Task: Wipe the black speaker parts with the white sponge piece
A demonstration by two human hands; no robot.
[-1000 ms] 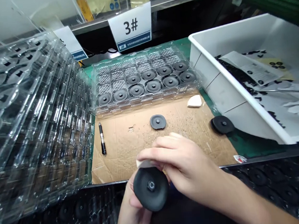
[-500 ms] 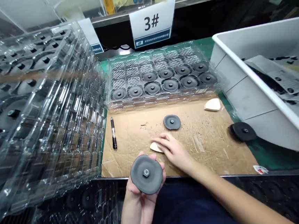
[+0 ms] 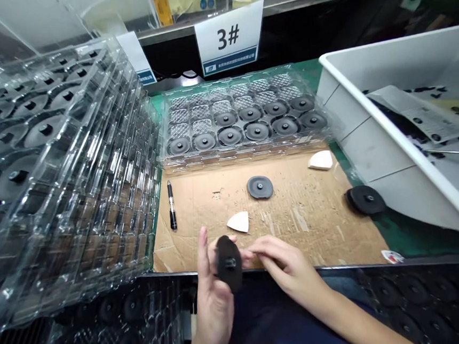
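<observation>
My left hand [image 3: 217,301] holds a dark rubber disc [image 3: 228,263] with a metal nut at its centre. The disc is turned nearly edge-on, and some of the fingers are hidden behind it. Just to its right is my right hand [image 3: 289,266], fingers pinched together close to the left fingertips; anything between them is too small to make out. Beyond both hands a white wedge-shaped piece [image 3: 239,222] lies on the cardboard sheet [image 3: 192,207]. Another disc [image 3: 260,187] rests farther back on the cardboard.
A clear tray [image 3: 228,153] partly filled with discs stands at the back. Stacked trays [image 3: 104,167] rise at left, beside a pen [image 3: 172,205]. On the right are a second white piece [image 3: 320,160], more discs [image 3: 365,199] and a white bin [image 3: 372,111].
My right hand has let go of the white wedge and come back towards my left hand. The disc in my left hand has turned from facing me to nearly edge-on.
</observation>
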